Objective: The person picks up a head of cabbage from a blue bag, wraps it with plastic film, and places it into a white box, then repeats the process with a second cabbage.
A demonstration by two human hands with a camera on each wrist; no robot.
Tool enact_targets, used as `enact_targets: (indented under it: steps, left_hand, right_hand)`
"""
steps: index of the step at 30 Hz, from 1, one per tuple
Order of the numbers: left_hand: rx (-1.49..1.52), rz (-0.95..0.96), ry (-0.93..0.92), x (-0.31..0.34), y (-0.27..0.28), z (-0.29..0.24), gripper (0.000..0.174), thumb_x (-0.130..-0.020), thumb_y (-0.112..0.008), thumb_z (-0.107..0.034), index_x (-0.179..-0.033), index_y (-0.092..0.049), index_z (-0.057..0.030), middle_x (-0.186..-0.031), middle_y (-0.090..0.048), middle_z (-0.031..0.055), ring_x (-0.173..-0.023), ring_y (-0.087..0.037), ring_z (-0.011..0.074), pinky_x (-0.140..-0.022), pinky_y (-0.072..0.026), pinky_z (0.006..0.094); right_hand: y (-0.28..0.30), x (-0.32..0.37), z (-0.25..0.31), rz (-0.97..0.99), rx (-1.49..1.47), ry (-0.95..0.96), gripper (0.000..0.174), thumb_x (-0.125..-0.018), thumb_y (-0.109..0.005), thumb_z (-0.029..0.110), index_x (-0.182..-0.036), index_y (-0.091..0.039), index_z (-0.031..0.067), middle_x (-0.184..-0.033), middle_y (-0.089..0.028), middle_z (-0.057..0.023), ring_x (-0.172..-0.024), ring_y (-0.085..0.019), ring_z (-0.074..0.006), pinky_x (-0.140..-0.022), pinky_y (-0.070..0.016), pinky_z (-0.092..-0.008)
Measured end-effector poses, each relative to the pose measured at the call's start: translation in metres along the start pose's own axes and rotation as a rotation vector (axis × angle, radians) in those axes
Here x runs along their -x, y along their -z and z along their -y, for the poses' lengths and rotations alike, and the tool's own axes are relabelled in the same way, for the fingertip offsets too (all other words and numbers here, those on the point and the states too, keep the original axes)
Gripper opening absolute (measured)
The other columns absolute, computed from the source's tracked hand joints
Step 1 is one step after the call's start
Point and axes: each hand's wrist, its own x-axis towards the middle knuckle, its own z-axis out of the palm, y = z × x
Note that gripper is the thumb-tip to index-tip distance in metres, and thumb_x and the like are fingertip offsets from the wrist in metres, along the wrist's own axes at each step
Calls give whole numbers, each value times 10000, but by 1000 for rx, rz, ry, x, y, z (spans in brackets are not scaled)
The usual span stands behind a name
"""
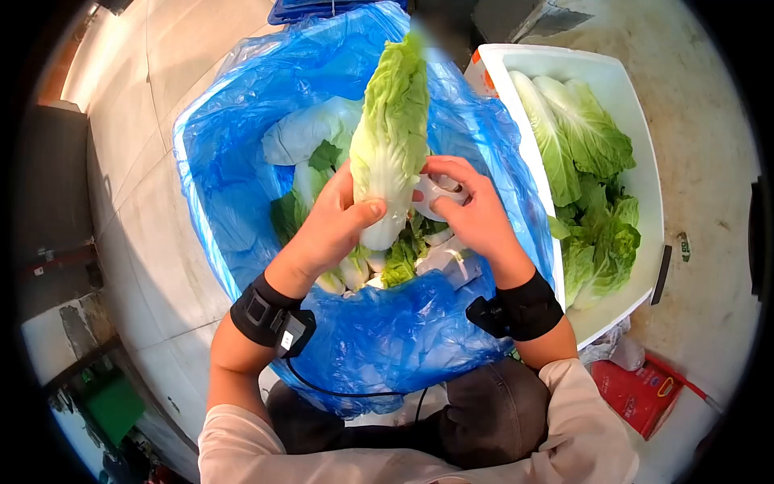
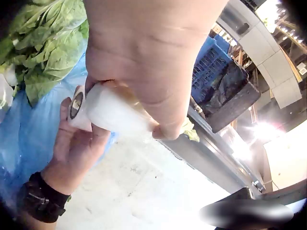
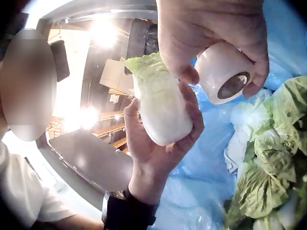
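Observation:
My left hand [image 1: 339,218] grips a long pale-green cabbage [image 1: 391,129] low down, its leafy top pointing away from me over the blue-lined container. In the right wrist view the cabbage's white base [image 3: 165,120] rests in the fingers of the left hand [image 3: 158,153]. Beside it, my right hand [image 1: 476,214] holds a white roll [image 1: 436,196] with a hollow core. The right wrist view shows that roll [image 3: 221,72] between thumb and fingers of the right hand [image 3: 213,28], near the cabbage.
Below the hands, more greens [image 1: 399,262] lie inside the blue plastic liner [image 1: 234,173]. A white foam box [image 1: 649,161] with leafy cabbages [image 1: 592,133] stands to the right. A red bag [image 1: 633,395] lies on the floor at lower right.

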Motion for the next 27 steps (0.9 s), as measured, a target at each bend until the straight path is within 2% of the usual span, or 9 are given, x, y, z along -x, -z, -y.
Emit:
enact_targets:
  steps: [7, 10, 12, 16, 17, 19, 23, 26, 27]
  left_hand:
    - [-103, -116, 60, 3, 7, -2, 607, -896, -773, -258, -1394, -517, -22, -1284, -646, 94, -1153, -639, 187, -988, -517, 361]
    - [-142, -137, -5, 0, 8, 1, 696, -889, -791, -309, -1429, -474, -6, -1317, -633, 133, -1181, -638, 247, -993, -535, 414]
    - [-128, -166, 7, 1, 6, 5, 597, -930, -745, -221, -1428, -491, -10, -1323, -630, 125, -1201, -625, 240, -1017, -513, 404]
    - [-262, -163, -13, 0, -2, 10, 421, -935, -753, -143, -1314, -595, -48, -1206, -680, 49, -1120, -639, 153, -961, -512, 333]
    - [-248, -200, -26, 0, -6, 18, 395, -927, -761, -118, -1284, -610, -41, -1170, -686, 33, -1101, -639, 141, -952, -515, 335]
    - [-257, -196, -24, 5, -15, 26, 555, -899, -785, -89, -1390, -530, -42, -1257, -645, 42, -1161, -604, 140, -987, -498, 337]
    - [-235, -85, -25, 13, -17, 31, 847, -861, -822, -94, -1549, -329, -65, -1446, -510, 71, -1310, -508, 176, -1088, -432, 357]
    - [-185, 202, 12, 16, -15, 23, 1234, -793, -892, -186, -1644, -5, -84, -1652, -217, 99, -1520, -248, 232, -1238, -221, 413]
    - [-184, 205, 10, 15, -18, 19, 1234, -793, -892, -186, -1644, -5, -84, -1652, -217, 99, -1520, -248, 232, -1238, -221, 413]
  right_hand:
    - [13, 0, 8, 133, -222, -234, 328, -884, -780, 185, -1159, -705, 23, -1106, -693, -62, -1048, -657, -163, -926, -514, -310]
    - [10, 4, 21, 181, -241, -162, 414, -867, -819, 203, -1211, -692, 11, -1110, -717, -70, -1082, -664, -158, -939, -523, -316]
    - [9, 8, 29, 233, -185, -106, 496, -848, -828, 165, -1291, -663, 13, -1170, -721, -93, -1132, -659, -162, -966, -525, -324]
    - [8, 21, 39, 230, 256, 40, 728, -779, -869, 354, -1357, -609, -2, -1288, -637, -210, -1203, -613, -366, -1036, -479, -406]
    - [3, 25, 35, 189, 341, 42, 754, -783, -862, 378, -1377, -592, 1, -1270, -644, -208, -1161, -637, -358, -979, -506, -417]
    - [-2, 28, 59, 211, 372, -119, 729, -790, -841, 419, -1338, -606, -2, -1268, -640, -208, -1113, -656, -375, -926, -524, -449]
    - [-3, 31, 53, 235, 601, -129, 699, -794, -826, 442, -1291, -612, 0, -1219, -663, -200, -1059, -666, -391, -887, -534, -471]
    - [6, 36, 64, 217, 439, -143, 686, -781, -835, 450, -1279, -608, 36, -1147, -710, -206, -1090, -666, -410, -903, -540, -454]
    - [10, 40, 64, 215, 442, -142, 686, -781, -835, 450, -1279, -608, 36, -1147, -710, -206, -1090, -666, -410, -903, -540, -454]
